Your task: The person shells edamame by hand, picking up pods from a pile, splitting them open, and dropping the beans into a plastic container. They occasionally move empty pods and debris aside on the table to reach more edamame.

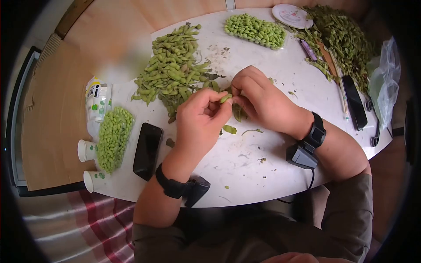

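Above the middle of the white table (pixel 245 166), my left hand (pixel 197 115) pinches a green soybean pod (pixel 226 98) between thumb and fingertips. My right hand (pixel 258 98) closes on the other end of the same pod, its fingertips meeting the left ones. Just below my hands a loose pod (pixel 229 129) lies on the table. Beyond my left hand spreads a large heap of unshelled pods (pixel 171 65). A clear tray of shelled green beans (pixel 256 30) stands at the back, and another batch of shelled beans (pixel 115 140) is at the left edge.
A black phone (pixel 148 151) lies left of my left forearm. Two paper cups (pixel 91 180) lie on the left edge near a white packet (pixel 98 101). At right are a leafy pile (pixel 342 39), a second phone (pixel 354 103), a plastic bag (pixel 385 83) and a plate (pixel 291 15).
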Action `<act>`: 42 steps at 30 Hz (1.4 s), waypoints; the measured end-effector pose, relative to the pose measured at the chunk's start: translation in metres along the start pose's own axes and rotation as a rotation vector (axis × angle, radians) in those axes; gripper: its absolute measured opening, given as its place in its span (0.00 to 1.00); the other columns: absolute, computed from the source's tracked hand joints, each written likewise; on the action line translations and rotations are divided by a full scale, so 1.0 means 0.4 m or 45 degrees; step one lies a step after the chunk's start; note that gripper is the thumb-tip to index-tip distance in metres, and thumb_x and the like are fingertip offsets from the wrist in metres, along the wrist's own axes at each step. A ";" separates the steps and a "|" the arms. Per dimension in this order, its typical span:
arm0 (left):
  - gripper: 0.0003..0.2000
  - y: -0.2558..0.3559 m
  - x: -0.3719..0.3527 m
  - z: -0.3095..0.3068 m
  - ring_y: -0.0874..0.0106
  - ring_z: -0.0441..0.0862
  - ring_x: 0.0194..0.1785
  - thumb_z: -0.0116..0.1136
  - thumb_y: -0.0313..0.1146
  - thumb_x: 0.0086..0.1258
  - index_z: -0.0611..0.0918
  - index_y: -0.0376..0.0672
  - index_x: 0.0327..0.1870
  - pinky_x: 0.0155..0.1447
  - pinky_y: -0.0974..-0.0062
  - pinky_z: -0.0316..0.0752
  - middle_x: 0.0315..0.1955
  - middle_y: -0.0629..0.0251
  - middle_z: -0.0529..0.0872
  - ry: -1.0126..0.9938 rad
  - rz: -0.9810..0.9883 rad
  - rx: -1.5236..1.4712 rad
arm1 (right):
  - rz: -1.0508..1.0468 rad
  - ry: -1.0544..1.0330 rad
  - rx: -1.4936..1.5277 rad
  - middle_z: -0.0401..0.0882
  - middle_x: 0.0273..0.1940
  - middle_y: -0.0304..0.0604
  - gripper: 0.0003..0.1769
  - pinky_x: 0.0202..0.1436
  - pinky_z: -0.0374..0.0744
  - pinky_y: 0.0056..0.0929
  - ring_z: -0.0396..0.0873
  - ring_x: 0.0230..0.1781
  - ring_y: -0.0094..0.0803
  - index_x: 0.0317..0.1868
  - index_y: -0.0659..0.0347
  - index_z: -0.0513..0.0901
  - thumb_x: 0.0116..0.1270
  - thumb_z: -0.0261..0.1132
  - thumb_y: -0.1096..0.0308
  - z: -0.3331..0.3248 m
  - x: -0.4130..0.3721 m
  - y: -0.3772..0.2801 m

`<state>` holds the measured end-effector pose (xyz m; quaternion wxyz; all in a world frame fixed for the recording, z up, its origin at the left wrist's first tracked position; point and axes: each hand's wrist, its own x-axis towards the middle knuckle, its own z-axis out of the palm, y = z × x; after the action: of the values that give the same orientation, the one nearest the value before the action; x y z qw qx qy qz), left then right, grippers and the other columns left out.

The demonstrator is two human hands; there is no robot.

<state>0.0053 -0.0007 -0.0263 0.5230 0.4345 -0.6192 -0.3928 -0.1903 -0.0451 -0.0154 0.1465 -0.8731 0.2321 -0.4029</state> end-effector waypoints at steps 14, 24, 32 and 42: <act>0.09 0.019 -0.006 0.012 0.81 0.83 0.40 0.60 0.20 0.78 0.80 0.29 0.54 0.43 0.84 0.78 0.40 0.62 0.87 -0.021 -0.023 0.101 | -0.027 0.216 -0.148 0.75 0.38 0.47 0.13 0.45 0.78 0.40 0.75 0.41 0.47 0.42 0.64 0.77 0.59 0.72 0.77 0.005 0.002 -0.005; 0.09 0.023 -0.008 0.030 0.84 0.76 0.30 0.59 0.25 0.80 0.80 0.29 0.54 0.31 0.84 0.70 0.33 0.66 0.85 0.079 -0.199 0.064 | 0.105 0.123 -0.205 0.78 0.36 0.50 0.12 0.45 0.81 0.43 0.79 0.41 0.49 0.40 0.66 0.79 0.59 0.71 0.73 0.019 -0.016 -0.026; 0.10 0.008 -0.008 0.036 0.83 0.76 0.30 0.58 0.26 0.82 0.80 0.30 0.56 0.31 0.84 0.70 0.32 0.67 0.83 0.114 -0.187 0.081 | 0.058 0.199 -0.174 0.78 0.36 0.47 0.12 0.42 0.80 0.41 0.79 0.38 0.46 0.41 0.65 0.78 0.60 0.71 0.75 0.036 -0.023 -0.030; 0.12 0.028 -0.001 0.024 0.79 0.77 0.31 0.57 0.28 0.83 0.78 0.30 0.58 0.36 0.81 0.73 0.34 0.64 0.83 0.022 -0.116 -0.196 | 0.143 0.313 0.096 0.82 0.38 0.48 0.09 0.47 0.80 0.42 0.80 0.43 0.49 0.44 0.63 0.81 0.68 0.70 0.71 0.018 -0.019 -0.031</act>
<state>-0.0055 0.0037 -0.0174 0.5419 0.4239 -0.5622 -0.4588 -0.1855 -0.0299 -0.0193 0.1721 -0.7968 0.2813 -0.5063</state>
